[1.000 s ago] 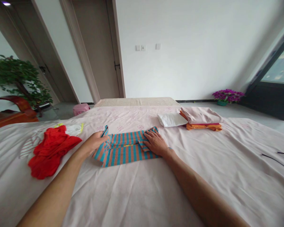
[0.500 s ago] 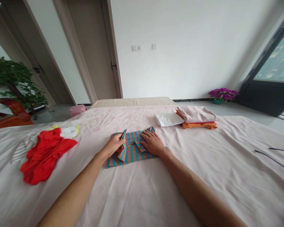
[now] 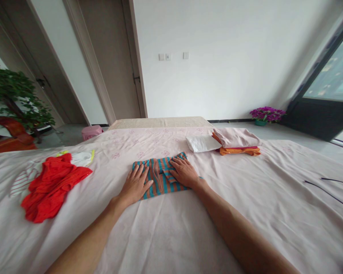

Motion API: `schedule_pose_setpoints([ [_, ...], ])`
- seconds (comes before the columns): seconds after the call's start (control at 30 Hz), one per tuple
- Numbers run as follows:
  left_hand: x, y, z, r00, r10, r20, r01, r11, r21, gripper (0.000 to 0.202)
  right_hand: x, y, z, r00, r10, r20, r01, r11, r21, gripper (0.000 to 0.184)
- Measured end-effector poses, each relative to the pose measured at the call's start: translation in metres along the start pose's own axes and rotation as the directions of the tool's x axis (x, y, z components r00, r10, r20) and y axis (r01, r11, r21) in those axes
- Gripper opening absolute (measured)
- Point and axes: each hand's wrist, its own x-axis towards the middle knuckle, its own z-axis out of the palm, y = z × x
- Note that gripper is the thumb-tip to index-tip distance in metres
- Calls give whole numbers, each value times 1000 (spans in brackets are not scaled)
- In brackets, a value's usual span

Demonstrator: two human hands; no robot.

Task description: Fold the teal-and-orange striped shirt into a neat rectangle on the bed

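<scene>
A garment with teal and brown stripes [image 3: 157, 179] lies partly folded on the pale pink sheet [image 3: 157, 236], its two sides turned in toward the middle. My left hand [image 3: 135, 184] rests flat on its left part, fingers stretched out. On the right part lies my right hand [image 3: 184, 173], also flat with the fingers extended, beside a small folded-over flap. Parts of the cloth under both palms are hidden.
To the left lie a crumpled red garment [image 3: 55, 186] and a white striped one [image 3: 25, 179]. Back right sit a folded white cloth [image 3: 201, 144] and a stack of folded clothes [image 3: 237, 139]. Two dark thin straps [image 3: 328, 190] are at the right.
My left hand has let go of the pinched edge of the striped garment and now lies flat on its left side, that fold laid down. My right hand stays in place.
</scene>
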Motion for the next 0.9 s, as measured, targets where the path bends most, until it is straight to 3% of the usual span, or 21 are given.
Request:
schedule_pose_setpoints([
  [0.13, -5, 3, 9, 1000, 11, -14, -10, 997, 80, 65, 0, -2, -1, 1000, -3, -1, 3, 1000, -7, 50],
  [0.27, -5, -5, 10, 994, -13, -110, 6, 998, -58, 59, 0, -4, -1, 1000, 1, -6, -1, 1000, -2, 47],
  [0.4, -3, -16, 10, 935, -247, -254, 171, 943, -286, 50, 0, -11, -8, 1000, -12, 2, 12, 1000, -10, 39],
  [0.47, -2, -19, 10, 899, -353, -259, 250, 900, -357, 49, 2, -18, -15, 999, -25, 42, 27, 999, -33, 35],
  [0.57, 0, -18, 7, 889, -391, -237, 281, 876, -392, 46, 8, -36, -28, 992, -23, 122, 31, 997, -69, 29],
  [0.67, 1, -16, 4, 887, -413, -207, 304, 859, -412, 46, 21, -62, -35, 979, 128, 162, -119, 991, -64, 33],
  [0.77, -1, -17, 1, 880, -437, -184, 328, 842, -427, 46, 39, -83, -33, 917, 318, 240, -318, 947, -37, 44],
  [0.9, -3, -18, -3, 872, -459, -168, 351, 827, -440, 44, 63, -92, -25, 850, 397, 346, -407, 912, -46, 49],
])
